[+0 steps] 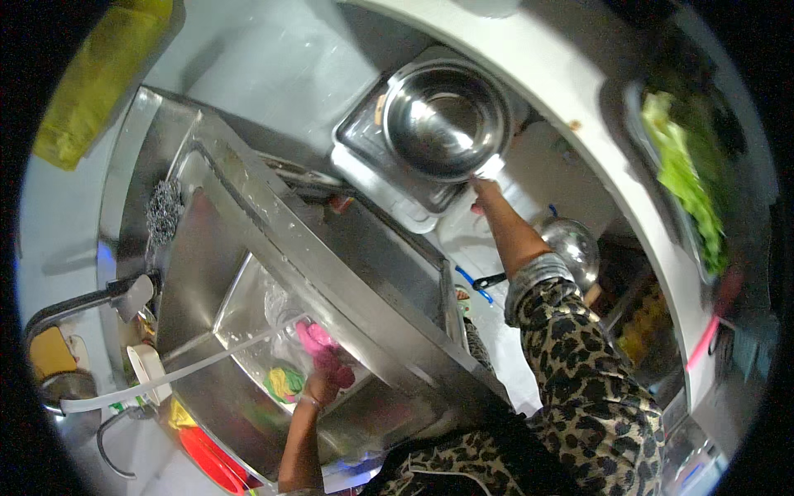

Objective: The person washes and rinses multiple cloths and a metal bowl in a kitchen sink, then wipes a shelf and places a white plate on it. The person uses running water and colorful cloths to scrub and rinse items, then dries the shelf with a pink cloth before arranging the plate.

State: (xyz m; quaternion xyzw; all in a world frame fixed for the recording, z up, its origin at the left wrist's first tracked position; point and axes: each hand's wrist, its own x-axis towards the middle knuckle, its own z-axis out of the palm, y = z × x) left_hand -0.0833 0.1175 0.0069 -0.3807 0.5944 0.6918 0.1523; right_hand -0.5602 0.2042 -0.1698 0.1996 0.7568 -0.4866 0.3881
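Observation:
My left hand is down inside a stainless steel sink, closed on a pink cloth. A yellow and green cloth or scrubber lies beside it on the sink floor. A pale hose reaches from the tap side into the basin. Out to the right, my right hand is at the lower rim of a round steel basin and appears to grip it. That basin sits over rectangular metal trays.
A steel wool scourer rests on the sink's ledge. Beyond the sink lies a yellow bag. A red bowl stands near the taps. On the right are a curved white counter edge, leafy greens and a steel pan.

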